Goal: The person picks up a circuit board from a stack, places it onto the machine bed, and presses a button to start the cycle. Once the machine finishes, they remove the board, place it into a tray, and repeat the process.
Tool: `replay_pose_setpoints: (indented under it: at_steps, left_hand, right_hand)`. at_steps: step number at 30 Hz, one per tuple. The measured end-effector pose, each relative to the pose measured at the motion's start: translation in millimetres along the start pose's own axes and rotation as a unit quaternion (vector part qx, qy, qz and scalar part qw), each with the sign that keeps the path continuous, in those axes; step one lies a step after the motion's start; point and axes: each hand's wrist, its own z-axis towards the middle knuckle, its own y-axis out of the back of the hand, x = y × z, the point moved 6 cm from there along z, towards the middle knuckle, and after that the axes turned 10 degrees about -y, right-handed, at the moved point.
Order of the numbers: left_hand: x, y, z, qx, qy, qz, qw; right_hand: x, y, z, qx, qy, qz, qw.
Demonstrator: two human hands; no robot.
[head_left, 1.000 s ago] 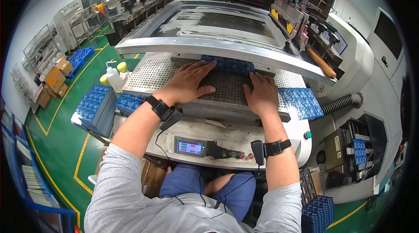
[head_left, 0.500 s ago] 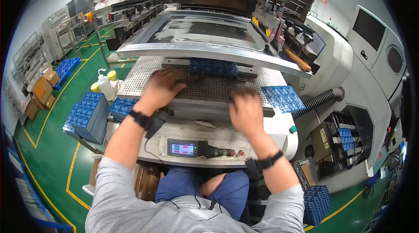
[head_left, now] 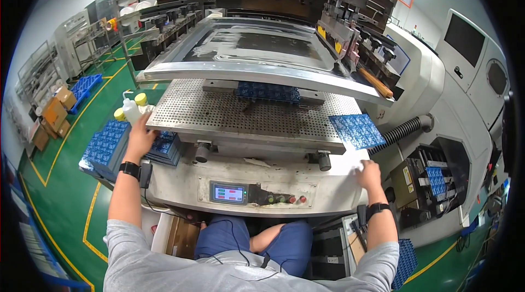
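My left hand [head_left: 141,138] is at the table's left edge, its fingers apart, beside a stack of blue patterned circuit panels [head_left: 165,148] and holding nothing I can see. A taller stack of similar panels [head_left: 106,147] stands just left of it. Over the machine's right front corner is my right hand [head_left: 369,175], empty, with fingers loosely bent and a little apart. Above it, a single blue circuit panel [head_left: 356,131] lies across the right edge of the perforated metal table [head_left: 219,117]. Another blue panel [head_left: 268,91] sits at the table's back, partly hidden under the framed printing screen [head_left: 257,76].
A squeeze bottle [head_left: 131,110] and yellow-capped bottles [head_left: 140,99] stand behind the left stacks. The control panel with a small screen [head_left: 228,193] is on the machine's front. A wooden-handled tool [head_left: 375,82] lies at the screen frame's right. A ribbed black hose [head_left: 404,132] runs at right.
Both hands have left the perforated table: the left moved left to the stacks, the right moved right and nearer me. The table sits nearer me, showing two knobs under its front edge.
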Motion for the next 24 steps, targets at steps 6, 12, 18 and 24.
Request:
replay_pose_setpoints:
  at_steps: [6,12,18,24]
  left_hand:
    - [-56,-9,4,0.139,-0.065,0.041,0.987]
    - [-62,-22,18,0.088,-0.110,0.039,0.989]
    - [-61,-34,54,0.037,-0.238,0.220,0.945]
    - [-1,-23,71,0.123,-0.253,0.315,0.906]
  right_hand:
    - [-34,-24,36,0.026,-0.200,0.045,0.978]
    - [-38,-46,25,-0.035,-0.261,0.062,0.963]
    - [-54,12,-1,-0.225,-0.298,0.091,0.923]
    - [-42,47,-12,-0.208,-0.269,0.068,0.938]
